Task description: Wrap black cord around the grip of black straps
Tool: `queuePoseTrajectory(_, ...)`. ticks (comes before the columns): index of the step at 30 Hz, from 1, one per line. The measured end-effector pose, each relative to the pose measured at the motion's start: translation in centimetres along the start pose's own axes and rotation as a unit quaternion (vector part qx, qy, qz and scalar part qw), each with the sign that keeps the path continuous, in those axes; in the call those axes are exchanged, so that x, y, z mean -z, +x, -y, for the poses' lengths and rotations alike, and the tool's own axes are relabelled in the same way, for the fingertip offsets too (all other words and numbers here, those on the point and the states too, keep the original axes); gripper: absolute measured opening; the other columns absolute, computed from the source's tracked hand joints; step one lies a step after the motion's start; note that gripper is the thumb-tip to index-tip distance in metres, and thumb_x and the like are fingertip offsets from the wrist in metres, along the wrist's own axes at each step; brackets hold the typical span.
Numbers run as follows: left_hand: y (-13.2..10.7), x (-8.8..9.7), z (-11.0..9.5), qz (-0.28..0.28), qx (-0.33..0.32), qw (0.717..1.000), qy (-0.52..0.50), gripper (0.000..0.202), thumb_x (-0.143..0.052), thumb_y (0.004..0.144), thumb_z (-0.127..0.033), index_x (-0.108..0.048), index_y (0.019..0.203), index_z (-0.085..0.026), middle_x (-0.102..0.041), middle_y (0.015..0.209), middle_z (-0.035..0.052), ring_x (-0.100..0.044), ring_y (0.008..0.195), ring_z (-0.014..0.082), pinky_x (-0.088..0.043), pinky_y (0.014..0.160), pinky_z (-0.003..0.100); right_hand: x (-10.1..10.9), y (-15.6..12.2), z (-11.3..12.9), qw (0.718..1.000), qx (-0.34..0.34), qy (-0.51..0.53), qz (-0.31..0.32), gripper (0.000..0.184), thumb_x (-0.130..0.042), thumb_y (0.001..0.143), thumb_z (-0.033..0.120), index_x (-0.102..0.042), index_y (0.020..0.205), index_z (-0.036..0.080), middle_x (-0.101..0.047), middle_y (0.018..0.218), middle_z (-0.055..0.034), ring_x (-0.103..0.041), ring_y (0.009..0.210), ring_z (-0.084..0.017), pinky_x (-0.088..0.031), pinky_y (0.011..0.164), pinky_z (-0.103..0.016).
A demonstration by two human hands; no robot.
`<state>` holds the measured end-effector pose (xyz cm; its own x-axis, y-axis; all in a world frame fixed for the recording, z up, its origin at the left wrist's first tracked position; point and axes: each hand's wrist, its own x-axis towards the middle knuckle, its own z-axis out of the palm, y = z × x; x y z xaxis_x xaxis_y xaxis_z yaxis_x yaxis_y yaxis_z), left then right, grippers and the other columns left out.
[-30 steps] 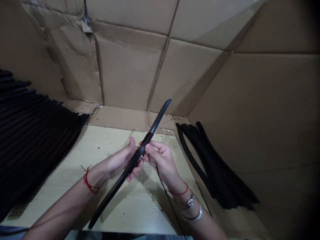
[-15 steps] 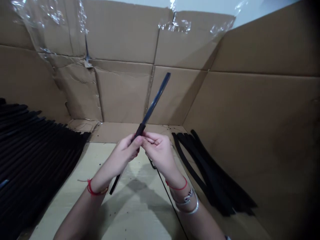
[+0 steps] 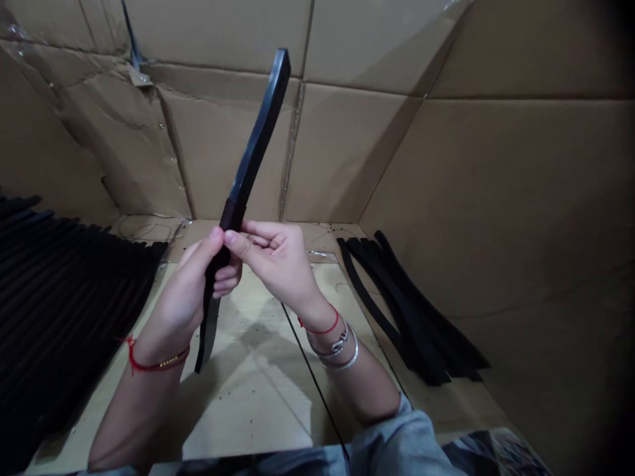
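Observation:
A long, slightly curved black strip slants upward in front of me, its glossy upper part standing out against the cardboard. Around its middle sits a darker, duller band. My left hand is closed around the strip just below this band, thumb pressed on its face. At the same spot my right hand pinches the strip's edge between thumb and fingers; its fingertips are partly hidden behind it. The strip's lower end shows beneath my left hand. A thin black cord runs down from below my right hand toward my body.
Many black strips lie in a dense row at the left. Several more strips lie in a loose bundle at the right. Cardboard walls enclose the back and sides of the pale work board, which carries small dark specks.
Both hands have moved left and slightly up with the strip, which now stands more upright and shows its broader face. My view has tilted downward, and my sleeve has come into sight.

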<state>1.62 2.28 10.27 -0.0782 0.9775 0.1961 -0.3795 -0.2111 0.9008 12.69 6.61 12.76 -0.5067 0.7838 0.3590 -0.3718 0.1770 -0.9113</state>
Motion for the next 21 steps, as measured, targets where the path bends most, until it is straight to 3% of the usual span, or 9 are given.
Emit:
queuePoseTrajectory(3, 0.3, -0.2, -0.1, 0.021, 0.014, 1.000, -0.014, 0.037, -0.060, 0.087, -0.046, -0.053, 0.069, -0.014, -0.032, 0.049, -0.0057, -0.030, 0.039, 0.0038, -0.025, 0.035, 0.011, 0.3, -0.6, 0.0, 0.999, -0.002, -0.028, -0.024, 0.023, -0.073, 0.074, 0.036, -0.070, 0.081, 0.014, -0.063, 0.061, 0.0036, -0.063, 0.051, -0.009, -0.054, 0.046, -0.018)
queuePoseTrajectory(9, 0.6, -1.8, 1.0, 0.061, 0.039, 0.997, -0.024, 0.038, -0.048, 0.095, -0.037, -0.053, 0.065, -0.014, -0.034, 0.051, -0.0041, -0.031, 0.038, 0.0026, -0.024, 0.036, 0.011, 2.1, -2.5, 1.0, 0.990, 0.011, -0.127, -0.065, 0.015, -0.063, 0.084, 0.023, -0.071, 0.076, 0.013, -0.058, 0.059, 0.0055, -0.064, 0.061, -0.008, -0.051, 0.051, -0.015)
queuePoseTrajectory(13, 0.2, -2.8, 1.4, 0.050, 0.061, 0.997, -0.018, 0.042, -0.042, 0.097, -0.036, -0.051, 0.063, -0.013, -0.032, 0.053, -0.0041, -0.030, 0.037, 0.0012, -0.021, 0.036, 0.011, 3.3, -4.3, 1.6, 0.982, -0.037, -0.159, -0.093, 0.010, -0.066, 0.082, 0.021, -0.072, 0.080, 0.014, -0.062, 0.064, 0.0047, -0.064, 0.068, -0.009, -0.048, 0.053, -0.014)
queuePoseTrajectory(18, -0.2, -3.4, 0.9, 0.012, 0.020, 0.998, -0.063, 0.045, -0.033, 0.099, -0.027, -0.052, 0.063, -0.010, -0.039, 0.058, -0.0014, -0.029, 0.036, 0.0002, -0.016, 0.034, 0.013, 6.6, -10.0, 2.2, 0.955, -0.110, -0.234, -0.146, 0.023, -0.073, 0.077, 0.028, -0.075, 0.095, 0.015, -0.053, 0.053, 0.0064, -0.043, 0.045, -0.004, -0.027, 0.039, -0.015)
queuePoseTrajectory(19, -0.2, -3.4, 0.7, 0.001, 0.007, 0.997, -0.078, 0.043, -0.031, 0.099, -0.024, -0.051, 0.064, -0.010, -0.042, 0.060, -0.0007, -0.030, 0.037, 0.0003, -0.016, 0.033, 0.014, 7.5, -11.6, 2.3, 0.945, -0.123, -0.260, -0.157, 0.022, -0.073, 0.077, 0.028, -0.075, 0.095, 0.015, -0.052, 0.051, 0.0062, -0.038, 0.043, -0.004, -0.025, 0.039, -0.017)
queuePoseTrajectory(21, -0.2, -3.4, 0.6, -0.012, -0.007, 0.996, -0.088, 0.041, -0.029, 0.100, -0.020, -0.051, 0.067, -0.009, -0.045, 0.061, -0.0003, -0.032, 0.038, 0.0008, -0.017, 0.034, 0.014, 9.3, -14.9, 2.7, 0.926, -0.166, -0.294, -0.169, 0.021, -0.075, 0.076, 0.030, -0.076, 0.091, 0.015, -0.061, 0.060, 0.0014, -0.042, 0.047, -0.006, -0.028, 0.040, -0.019)
